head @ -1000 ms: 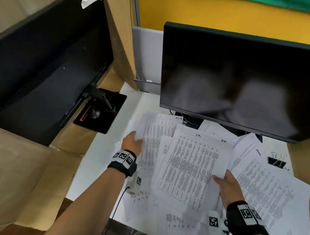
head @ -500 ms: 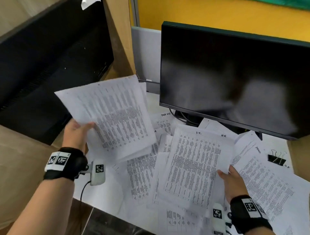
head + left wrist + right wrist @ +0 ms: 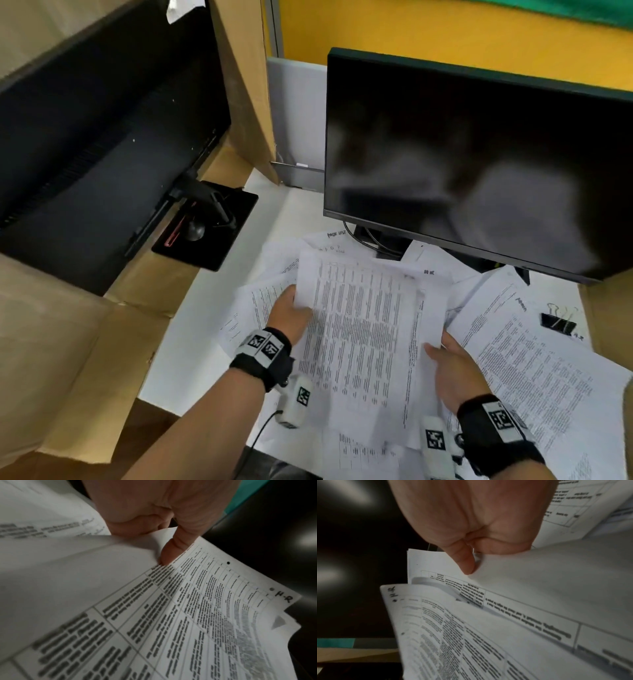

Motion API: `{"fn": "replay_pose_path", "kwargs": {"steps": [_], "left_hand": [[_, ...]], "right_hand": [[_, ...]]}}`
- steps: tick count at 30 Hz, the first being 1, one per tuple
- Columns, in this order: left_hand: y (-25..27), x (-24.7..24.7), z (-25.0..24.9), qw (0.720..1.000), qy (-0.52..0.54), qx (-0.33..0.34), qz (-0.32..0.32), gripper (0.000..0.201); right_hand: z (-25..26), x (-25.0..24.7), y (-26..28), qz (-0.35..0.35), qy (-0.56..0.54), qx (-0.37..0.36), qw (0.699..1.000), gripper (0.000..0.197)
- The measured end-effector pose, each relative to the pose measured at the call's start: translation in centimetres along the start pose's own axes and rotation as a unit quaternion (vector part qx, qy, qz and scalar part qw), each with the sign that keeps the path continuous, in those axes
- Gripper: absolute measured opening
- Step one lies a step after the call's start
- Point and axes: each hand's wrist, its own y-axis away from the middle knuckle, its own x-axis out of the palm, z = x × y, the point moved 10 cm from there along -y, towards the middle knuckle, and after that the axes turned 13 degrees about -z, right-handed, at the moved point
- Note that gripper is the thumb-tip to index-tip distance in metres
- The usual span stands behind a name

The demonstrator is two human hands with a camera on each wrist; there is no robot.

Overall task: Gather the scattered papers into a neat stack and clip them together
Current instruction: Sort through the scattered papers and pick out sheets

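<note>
L hand (image 3: pixel 289 317) brought sheets (image 3: pixel 363 329) over pile, R hand (image 3: pixel 457 371) gripping (both)

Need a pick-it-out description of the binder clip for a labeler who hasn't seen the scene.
Start at the large black monitor standing on the white desk. Below its lower right corner, past the spread of printed white papers, sits the small black binder clip with silver wire handles. It is the only dark, non-paper item on that side, lying apart from both hands.

Left hand (image 3: pixel 289 317), right hand (image 3: pixel 457 371) each pinching, thumbs on top.
</note>
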Motion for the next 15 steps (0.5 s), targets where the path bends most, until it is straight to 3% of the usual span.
{"fn": "replay_pose_path", "kwargs": {"steps": [5,6,9,10,13,15], "left_hand": [[0.4,2.4,0.7,1.0,-0.012,-0.018,0.017,0.035],[0.4,2.6,0.9,1.0,-0.005,-0.023,0.014,0.035],[0.5,3.1,1.1,0.999,0.012,-0.031,0.014,0.037],[0.7,3.4,1.0,0.999,0.012,-0.029,0.024,0.037],[0.5,3.8,0.5,0.998,-0.031,0.003,0.046,0.031],[-0.7,1.8,-0.1,0.994,-0.096,0.05,-0.008,0.033]], "right_hand": [[-0.4,0.1,1.0,0.019,0.042,0.002,0.999,0.039],[-0.2,0.0,1.2,0.013,0.107,-0.021,0.994,0.039],[-0.5,0.1,1.2,0.016,0.134,-0.035,0.99,0.038],[-0.1,0.3,1.3,0.027,0.172,-0.071,0.982,0.039],[0.0,-0.1,1.1,0.005,0.13,-0.067,0.989,0.035],[0.5,-0.8,0.9,-0.036,0.135,-0.082,0.987,0.036]]}}
